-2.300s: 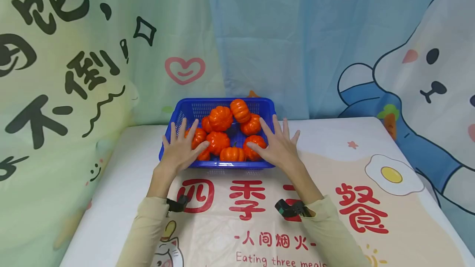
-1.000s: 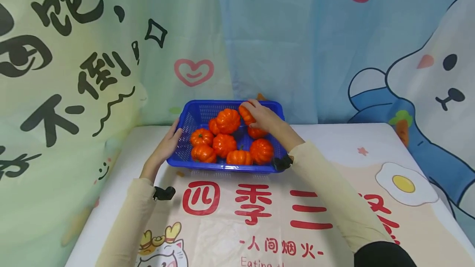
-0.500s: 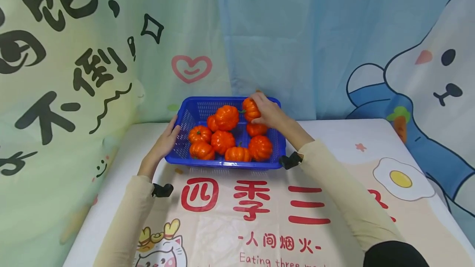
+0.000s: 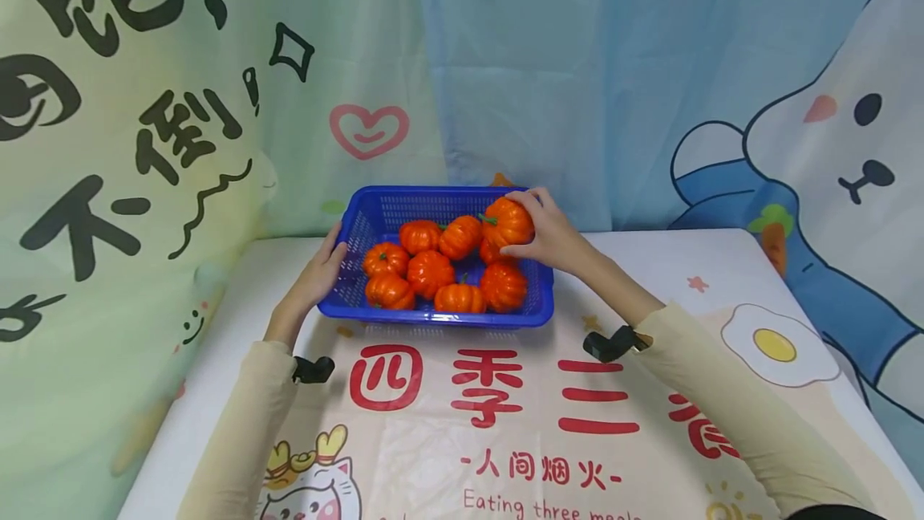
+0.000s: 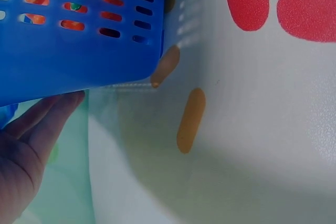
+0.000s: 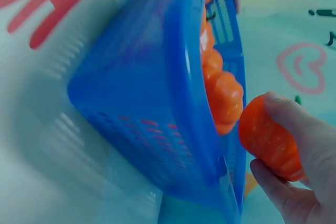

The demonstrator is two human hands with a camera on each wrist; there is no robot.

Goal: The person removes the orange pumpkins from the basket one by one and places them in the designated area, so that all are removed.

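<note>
In the head view my right hand point(image 4: 554, 237) grips an orange mini pumpkin point(image 4: 508, 221) with a green stem, over the right part of a blue plastic basket point(image 4: 440, 319). Thumb and fingers clasp this pumpkin from opposite sides in the right wrist view, close to the basket's rim. Several similar orange pumpkins point(image 4: 431, 274) lie inside the basket; one beneath the held pumpkin is partly hidden. My left hand point(image 4: 318, 273) rests against the basket's left side. Its fingers point(image 5: 52, 121) look straight and touch the basket below the rim in the left wrist view.
The basket stands near the back of a table with a white and beige printed cloth point(image 4: 411, 456). Close behind it hangs a printed curtain point(image 4: 520, 87). A small black device point(image 4: 609, 343) is strapped to each wrist.
My right hand came over the basket, took hold of a pumpkin and has moved it to the right. My left hand shifted to the basket's left side. Pumpkins at the back have rearranged.
</note>
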